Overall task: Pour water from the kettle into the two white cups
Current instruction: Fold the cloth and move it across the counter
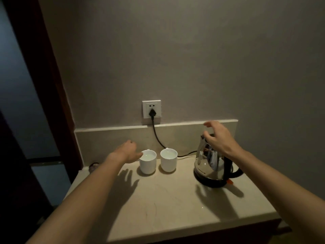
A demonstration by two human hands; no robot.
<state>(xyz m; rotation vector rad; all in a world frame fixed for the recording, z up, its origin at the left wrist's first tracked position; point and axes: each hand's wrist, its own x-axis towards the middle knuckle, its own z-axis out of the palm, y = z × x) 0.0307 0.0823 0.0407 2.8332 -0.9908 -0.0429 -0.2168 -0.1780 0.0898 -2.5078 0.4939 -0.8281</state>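
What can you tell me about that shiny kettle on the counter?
The kettle looks like polished steel, mirroring the room, with a black handle and an orange tab near the bottom. It stands upright on its black base on the pale counter, to the right of both cups. The right hand hovers over its lid, fingers loosely spread; contact is unclear.

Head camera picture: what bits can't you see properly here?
1. Shiny steel kettle: lid and top hidden by the right hand.
2. Left white cup: near rim partly covered by the left hand.
3. Small dark round thing in the beige countertop corner: too dim to name.
4. Right white cup: water level too faint to tell.
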